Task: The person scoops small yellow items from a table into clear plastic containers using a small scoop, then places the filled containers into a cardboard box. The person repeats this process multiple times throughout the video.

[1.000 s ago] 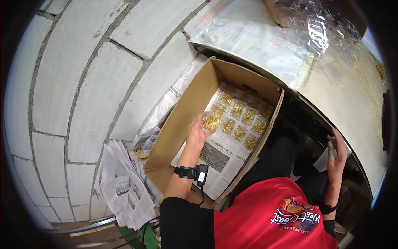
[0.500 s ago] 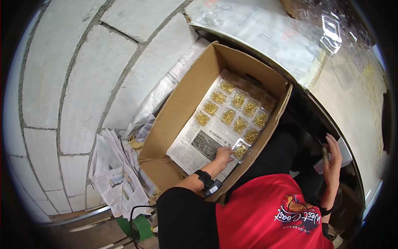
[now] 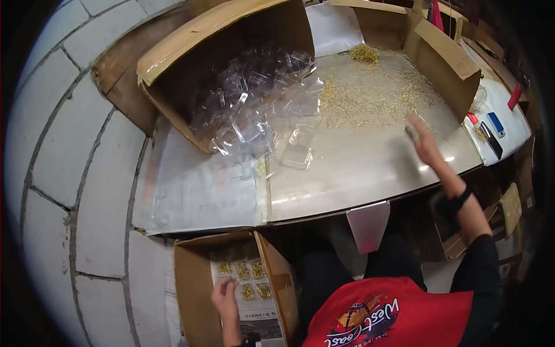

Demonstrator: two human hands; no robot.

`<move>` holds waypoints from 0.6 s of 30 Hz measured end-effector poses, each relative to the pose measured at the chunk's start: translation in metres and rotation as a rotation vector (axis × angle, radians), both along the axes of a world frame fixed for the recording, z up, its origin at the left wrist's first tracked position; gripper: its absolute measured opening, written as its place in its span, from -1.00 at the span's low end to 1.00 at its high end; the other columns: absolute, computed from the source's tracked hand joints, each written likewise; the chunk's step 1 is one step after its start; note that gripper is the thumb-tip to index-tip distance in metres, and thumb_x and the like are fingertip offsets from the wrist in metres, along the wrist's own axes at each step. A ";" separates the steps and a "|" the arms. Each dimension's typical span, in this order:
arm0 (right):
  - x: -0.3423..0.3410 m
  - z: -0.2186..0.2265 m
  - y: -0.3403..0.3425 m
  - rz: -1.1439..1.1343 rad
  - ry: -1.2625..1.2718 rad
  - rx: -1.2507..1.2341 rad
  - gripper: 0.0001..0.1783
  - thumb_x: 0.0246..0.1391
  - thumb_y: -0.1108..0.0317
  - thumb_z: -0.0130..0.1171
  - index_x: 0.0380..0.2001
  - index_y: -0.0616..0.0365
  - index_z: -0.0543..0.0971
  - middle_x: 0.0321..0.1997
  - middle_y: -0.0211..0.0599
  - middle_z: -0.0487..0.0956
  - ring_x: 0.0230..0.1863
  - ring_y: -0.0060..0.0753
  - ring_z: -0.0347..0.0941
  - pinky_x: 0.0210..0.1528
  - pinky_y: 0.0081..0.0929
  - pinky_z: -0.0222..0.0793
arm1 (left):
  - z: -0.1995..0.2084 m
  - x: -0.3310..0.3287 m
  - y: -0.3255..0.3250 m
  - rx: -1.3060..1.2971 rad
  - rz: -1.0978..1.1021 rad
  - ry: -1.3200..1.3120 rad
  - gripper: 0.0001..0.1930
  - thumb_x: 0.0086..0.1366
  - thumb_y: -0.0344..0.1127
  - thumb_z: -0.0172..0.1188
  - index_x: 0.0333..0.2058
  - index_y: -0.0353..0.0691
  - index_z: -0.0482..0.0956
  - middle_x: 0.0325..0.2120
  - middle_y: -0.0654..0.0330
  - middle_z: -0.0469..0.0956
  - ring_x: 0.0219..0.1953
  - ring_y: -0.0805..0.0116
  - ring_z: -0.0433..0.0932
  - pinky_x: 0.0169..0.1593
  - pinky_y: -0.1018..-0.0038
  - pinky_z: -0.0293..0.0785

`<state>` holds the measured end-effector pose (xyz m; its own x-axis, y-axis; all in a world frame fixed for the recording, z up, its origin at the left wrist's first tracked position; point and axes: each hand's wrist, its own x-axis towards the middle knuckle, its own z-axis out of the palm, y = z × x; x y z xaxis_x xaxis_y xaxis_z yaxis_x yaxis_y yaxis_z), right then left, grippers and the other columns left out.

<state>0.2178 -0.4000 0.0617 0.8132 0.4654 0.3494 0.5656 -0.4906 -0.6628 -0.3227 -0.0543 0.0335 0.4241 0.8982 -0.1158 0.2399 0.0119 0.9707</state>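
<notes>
My left hand [image 3: 224,296] is raised over the cardboard box [image 3: 276,272] at the lower left. Its fingers are loosely bent, and nothing shows in them. Inside that box, small clear plastic packs [image 3: 248,291] filled with gold-coloured metal pieces lie in rows on newspaper [image 3: 263,327]. My right hand [image 3: 424,144] reaches over the worktable [image 3: 341,185], slightly blurred, fingers stretched forward and apparently empty. Just beyond its fingertips are scattered thin gold-coloured metal pieces [image 3: 364,104], with a denser heap [image 3: 364,54] farther back.
A large cardboard box [image 3: 231,23] lies on its side on the table, with empty clear plastic packs [image 3: 248,98] spilling out. Cardboard walls [image 3: 448,63] edge the table's right side. Beyond them lie a blue object [image 3: 495,124] and a black one [image 3: 491,140]. A block wall [image 3: 98,191] stands left.
The view has swung up from the box to the table. My left hand has let go of a filled pack and lifted. My right hand has moved out over the table.
</notes>
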 end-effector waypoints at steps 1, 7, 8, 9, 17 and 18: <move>0.033 0.000 -0.005 -0.147 -0.086 -0.178 -0.46 0.23 0.25 -0.10 0.25 0.14 0.17 0.36 0.00 0.07 0.38 -0.03 -0.06 0.35 -0.29 -0.03 | 0.018 0.033 0.006 0.077 -0.081 -0.046 -0.84 0.22 -0.48 0.10 -0.25 -0.44 0.50 -0.34 0.12 0.55 -0.28 0.41 0.54 -0.17 0.51 0.47; 0.049 -0.004 0.052 -0.090 0.000 -0.657 -0.27 0.20 -0.17 -0.25 0.31 0.03 0.07 0.43 -0.10 -0.09 0.44 -0.06 -0.25 0.39 -0.02 -0.32 | 0.065 0.247 0.001 0.738 -0.479 0.107 -0.64 0.16 -0.33 0.19 -0.10 -0.39 0.43 -0.13 -0.01 0.44 -0.02 0.06 0.42 0.02 0.34 0.36; 0.036 -0.001 0.066 0.006 0.020 -0.665 -0.26 0.20 -0.17 -0.25 0.31 0.03 0.06 0.43 -0.10 -0.12 0.44 -0.04 -0.28 0.40 -0.04 -0.34 | 0.059 0.279 0.001 0.899 -0.505 0.144 -0.56 0.13 -0.27 0.23 -0.05 -0.37 0.41 -0.05 -0.07 0.40 0.05 -0.03 0.35 0.08 0.28 0.31; 0.016 0.001 0.080 0.103 -0.009 -0.700 -0.27 0.22 -0.15 -0.27 0.32 0.03 0.02 0.44 -0.10 -0.15 0.45 -0.02 -0.32 0.40 -0.04 -0.36 | 0.048 0.307 0.000 0.937 -0.497 0.214 -0.50 0.13 -0.21 0.23 0.00 -0.35 0.37 -0.01 -0.09 0.36 0.08 -0.06 0.31 0.12 0.24 0.26; -0.072 0.026 0.054 0.391 0.276 -0.269 -0.35 0.22 0.10 -0.10 0.28 0.17 0.08 0.40 0.07 -0.09 0.41 0.01 -0.15 0.39 -0.27 -0.16 | 0.031 0.343 -0.014 0.983 -0.423 0.492 -0.39 0.14 -0.16 0.20 0.11 -0.33 0.27 0.08 -0.13 0.30 0.14 -0.10 0.25 0.15 0.13 0.20; -0.075 0.025 0.042 0.298 0.252 -0.213 -0.36 0.22 0.11 -0.10 0.27 0.18 0.11 0.40 0.08 -0.07 0.41 0.01 -0.13 0.38 -0.29 -0.14 | 0.032 0.335 -0.011 0.951 -0.401 0.423 -0.39 0.14 -0.17 0.19 0.12 -0.33 0.26 0.07 -0.12 0.31 0.13 -0.08 0.28 0.14 0.13 0.21</move>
